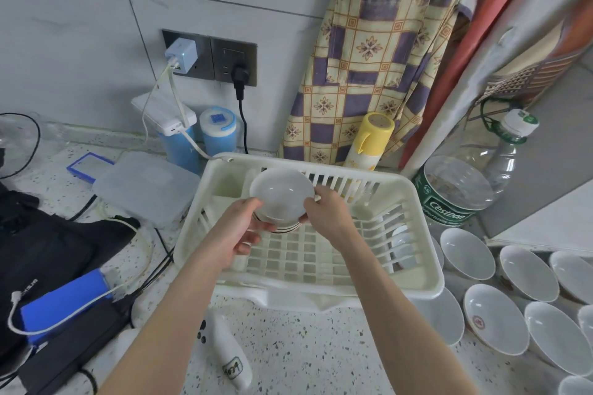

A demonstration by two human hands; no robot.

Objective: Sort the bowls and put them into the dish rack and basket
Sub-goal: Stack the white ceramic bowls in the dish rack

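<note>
Both hands, left (239,228) and right (324,210), grip one white bowl (280,199) by opposite rim edges, tilted, mouth toward the camera, at frame centre above the empty dish rack (417,279); slots lie directly beneath. Remaining bowls (494,314) wait lower right.

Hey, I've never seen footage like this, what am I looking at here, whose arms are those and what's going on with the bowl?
This is one picture from a camera worn on a person's head, looking down at their own bare arms. No machine is involved. The left hand and right hand together hold a white bowl above a cream plastic dish rack on a speckled countertop. More white bowls wait at the right, beside a large water bottle.
</note>
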